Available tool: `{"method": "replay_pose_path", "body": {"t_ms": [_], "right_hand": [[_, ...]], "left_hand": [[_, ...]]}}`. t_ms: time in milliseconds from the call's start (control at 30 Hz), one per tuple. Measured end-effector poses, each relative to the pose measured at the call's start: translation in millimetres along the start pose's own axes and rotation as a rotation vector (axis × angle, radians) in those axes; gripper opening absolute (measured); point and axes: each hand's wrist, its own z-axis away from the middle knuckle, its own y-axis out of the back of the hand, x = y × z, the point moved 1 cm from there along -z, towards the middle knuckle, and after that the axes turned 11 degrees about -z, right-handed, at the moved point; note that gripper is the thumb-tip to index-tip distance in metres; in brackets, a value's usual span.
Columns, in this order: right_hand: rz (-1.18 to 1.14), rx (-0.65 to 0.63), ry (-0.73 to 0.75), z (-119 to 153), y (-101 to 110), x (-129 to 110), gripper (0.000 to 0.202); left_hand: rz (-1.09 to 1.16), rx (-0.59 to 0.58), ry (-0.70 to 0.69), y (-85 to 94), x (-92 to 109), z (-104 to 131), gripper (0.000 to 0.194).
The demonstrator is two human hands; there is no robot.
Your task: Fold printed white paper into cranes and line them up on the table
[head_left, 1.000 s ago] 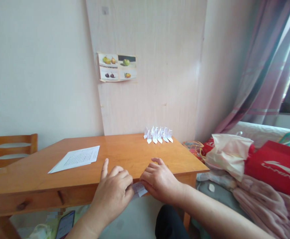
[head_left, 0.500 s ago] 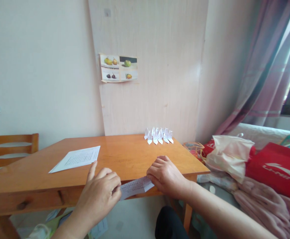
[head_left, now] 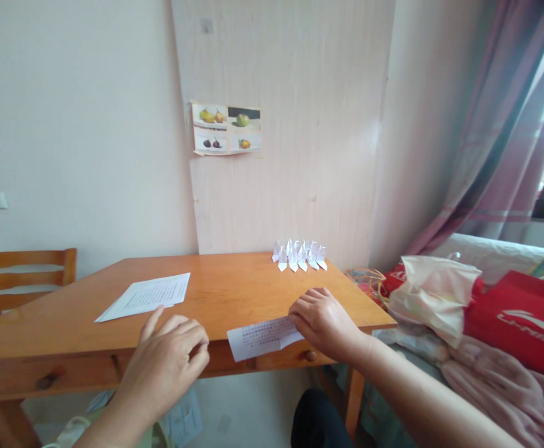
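A folded strip of printed paper hangs over the table's front edge, its right end pinched in my right hand. My left hand is off the paper, to its left, with the index finger stretched out, the other fingers curled and nothing in it. Just beyond that finger, a stack of printed sheets lies on the wooden table. Several small folded paper figures stand close together at the table's back right.
A wooden chair is at the left. Right of the table are a white bag, a red bag and a pink cloth. A drawer knob shows below the tabletop. Fruit pictures hang on the wall.
My left hand has let go of the paper strip and moved left. My right hand has moved slightly right with the strip, whose left end is now free.
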Motion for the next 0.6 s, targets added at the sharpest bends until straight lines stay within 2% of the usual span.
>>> {"method": "replay_pose_path", "body": {"t_ms": [100, 167, 267, 367, 467, 600], "right_hand": [[-0.011, 0.061, -0.044, 0.4, 1.0, -1.6, 0.017], [-0.006, 0.101, -0.059, -0.4, -2.3, -6.1, 0.017], [0.017, 0.146, -0.065, -2.6, -12.6, -14.7, 0.017], [0.038, 0.181, -0.049, -3.7, -25.8, -23.4, 0.017], [0.037, 0.184, -0.002, -2.3, -38.4, -31.7, 0.013], [0.044, 0.178, 0.036, 1.7, -51.9, -40.7, 0.013]], "left_hand": [[0.088, -0.033, 0.113, -3.4, 1.8, 0.1, 0.013], [0.230, -0.076, 0.189, -10.1, 9.9, 0.8, 0.017], [0.567, -0.166, 0.304, -25.3, 29.7, 2.1, 0.024], [0.912, -0.202, 0.392, -37.3, 52.2, 0.4, 0.029], [1.213, -0.185, 0.465, -40.6, 70.2, -4.6, 0.036], [1.450, -0.137, 0.582, -41.4, 82.4, -9.9, 0.039]]}}
